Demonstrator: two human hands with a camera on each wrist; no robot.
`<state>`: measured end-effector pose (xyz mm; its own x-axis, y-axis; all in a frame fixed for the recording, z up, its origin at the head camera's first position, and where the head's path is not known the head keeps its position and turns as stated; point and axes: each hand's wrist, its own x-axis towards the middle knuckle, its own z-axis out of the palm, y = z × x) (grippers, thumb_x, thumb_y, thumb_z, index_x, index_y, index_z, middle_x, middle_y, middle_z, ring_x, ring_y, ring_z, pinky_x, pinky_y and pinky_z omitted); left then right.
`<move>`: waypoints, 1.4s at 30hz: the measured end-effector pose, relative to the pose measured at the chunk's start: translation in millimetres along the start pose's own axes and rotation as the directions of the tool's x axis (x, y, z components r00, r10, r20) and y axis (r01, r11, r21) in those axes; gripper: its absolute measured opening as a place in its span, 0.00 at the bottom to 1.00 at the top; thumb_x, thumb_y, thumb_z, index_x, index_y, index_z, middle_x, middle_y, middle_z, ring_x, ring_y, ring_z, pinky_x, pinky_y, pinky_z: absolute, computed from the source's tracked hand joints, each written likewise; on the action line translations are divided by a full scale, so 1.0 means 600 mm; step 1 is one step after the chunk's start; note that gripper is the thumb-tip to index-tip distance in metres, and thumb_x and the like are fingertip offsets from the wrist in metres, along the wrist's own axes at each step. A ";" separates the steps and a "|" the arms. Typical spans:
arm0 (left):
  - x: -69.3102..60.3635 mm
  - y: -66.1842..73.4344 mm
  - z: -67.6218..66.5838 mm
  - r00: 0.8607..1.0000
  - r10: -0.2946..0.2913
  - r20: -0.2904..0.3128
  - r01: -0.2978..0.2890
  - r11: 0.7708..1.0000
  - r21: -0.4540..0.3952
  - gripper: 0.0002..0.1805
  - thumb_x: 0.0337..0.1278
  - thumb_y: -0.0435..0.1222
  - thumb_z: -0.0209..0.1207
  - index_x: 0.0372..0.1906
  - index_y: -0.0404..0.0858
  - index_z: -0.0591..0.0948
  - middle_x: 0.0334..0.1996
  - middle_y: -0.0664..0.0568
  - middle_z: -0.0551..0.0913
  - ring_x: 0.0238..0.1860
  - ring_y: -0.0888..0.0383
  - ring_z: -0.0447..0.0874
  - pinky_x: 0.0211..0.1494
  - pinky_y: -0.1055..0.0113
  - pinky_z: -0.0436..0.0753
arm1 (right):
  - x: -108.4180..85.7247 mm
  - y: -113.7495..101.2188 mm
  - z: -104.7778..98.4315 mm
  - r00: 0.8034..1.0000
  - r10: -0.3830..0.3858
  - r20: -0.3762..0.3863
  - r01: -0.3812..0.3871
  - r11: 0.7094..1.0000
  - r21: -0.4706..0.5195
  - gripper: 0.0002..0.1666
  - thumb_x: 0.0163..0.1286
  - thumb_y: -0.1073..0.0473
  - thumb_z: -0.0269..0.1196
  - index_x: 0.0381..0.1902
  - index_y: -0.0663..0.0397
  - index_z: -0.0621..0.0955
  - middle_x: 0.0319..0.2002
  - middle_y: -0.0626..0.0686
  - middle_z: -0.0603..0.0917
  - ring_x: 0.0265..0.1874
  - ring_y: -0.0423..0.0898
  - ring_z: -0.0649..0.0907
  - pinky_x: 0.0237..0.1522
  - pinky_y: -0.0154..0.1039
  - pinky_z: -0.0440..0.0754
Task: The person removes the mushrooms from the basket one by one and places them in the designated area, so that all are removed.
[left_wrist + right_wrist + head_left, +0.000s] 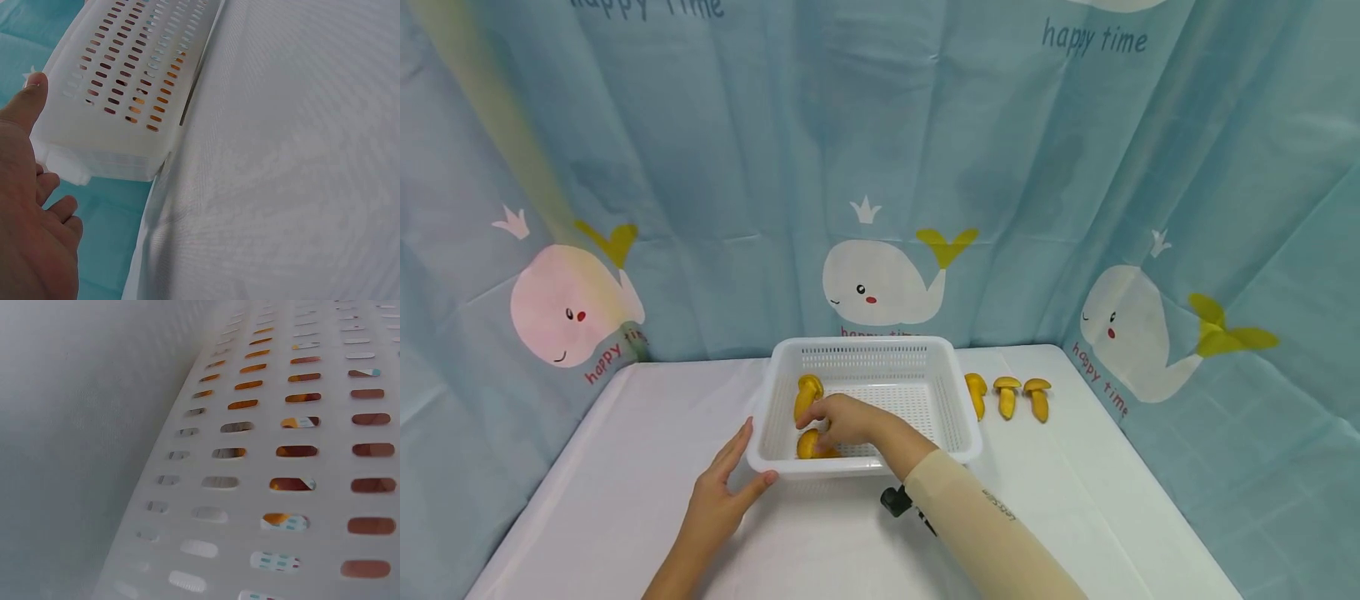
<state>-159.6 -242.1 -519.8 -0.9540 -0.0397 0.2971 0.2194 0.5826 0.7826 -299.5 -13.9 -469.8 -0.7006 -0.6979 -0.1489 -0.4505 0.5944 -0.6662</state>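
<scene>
A white plastic basket with slotted walls stands at the back middle of the table. Inside it, at the left, lie two yellow mushrooms: one farther back and one by the front wall. My right hand reaches in over the front rim, and its thumb and fingers pinch the front mushroom, partly covering it. At the basket's front left corner, my left hand rests its thumb by the front rim and its fingers along the left side. In the right wrist view, the slotted wall hides most of that hand.
Three more yellow mushrooms stand in a row right of the basket: one beside its rim, a middle one and a right one. A white cloth covers the table. Blue whale-print curtains hang behind and at both sides.
</scene>
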 end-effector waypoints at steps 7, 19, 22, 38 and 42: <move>0.001 0.001 0.001 1.000 0.016 -0.014 -0.016 0.999 0.031 0.50 0.56 0.48 0.73 0.80 0.63 0.58 0.80 0.56 0.62 0.79 0.56 0.59 0.71 0.41 0.69 | 0.005 0.001 0.001 1.000 -0.011 0.018 0.012 0.998 -0.058 0.23 0.63 0.61 0.75 0.56 0.43 0.87 0.49 0.37 0.86 0.47 0.41 0.83 0.54 0.29 0.80; 0.000 0.001 0.001 1.000 0.024 -0.019 -0.024 0.999 0.038 0.50 0.56 0.48 0.74 0.81 0.57 0.60 0.79 0.57 0.62 0.79 0.51 0.60 0.71 0.41 0.70 | 0.007 -0.001 0.006 1.000 0.017 0.010 -0.016 0.993 -0.113 0.19 0.64 0.60 0.75 0.52 0.39 0.88 0.49 0.35 0.87 0.49 0.39 0.83 0.57 0.29 0.79; 0.000 0.002 0.001 1.000 0.024 -0.015 -0.023 0.999 0.032 0.50 0.56 0.48 0.74 0.80 0.61 0.59 0.80 0.56 0.61 0.78 0.49 0.60 0.71 0.40 0.70 | 0.007 -0.001 0.006 1.000 0.024 0.010 -0.022 0.993 -0.118 0.18 0.64 0.59 0.75 0.52 0.39 0.88 0.50 0.36 0.87 0.49 0.37 0.83 0.58 0.29 0.79; 0.003 -0.001 0.003 1.000 0.025 -0.019 -0.024 0.999 0.027 0.49 0.57 0.48 0.73 0.81 0.57 0.60 0.80 0.60 0.60 0.78 0.45 0.61 0.70 0.39 0.70 | 0.002 -0.016 -0.007 0.997 0.032 -0.077 -0.037 0.997 -0.068 0.17 0.62 0.56 0.76 0.47 0.31 0.87 0.47 0.34 0.85 0.52 0.38 0.81 0.63 0.37 0.80; 0.002 -0.003 0.006 0.999 0.034 -0.022 -0.034 0.999 0.024 0.49 0.58 0.47 0.73 0.81 0.56 0.59 0.80 0.56 0.60 0.77 0.41 0.62 0.69 0.36 0.70 | -0.007 -0.026 -0.014 0.991 0.018 -0.131 -0.023 0.999 -0.033 0.17 0.62 0.55 0.76 0.48 0.32 0.87 0.46 0.34 0.85 0.51 0.42 0.81 0.61 0.37 0.80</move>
<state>-161.8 -240.6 -522.9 -0.9414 -0.0372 0.3353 0.2465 0.6026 0.7590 -294.2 -16.7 -452.4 -0.7752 -0.6285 -0.0640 -0.4525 0.6231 -0.6380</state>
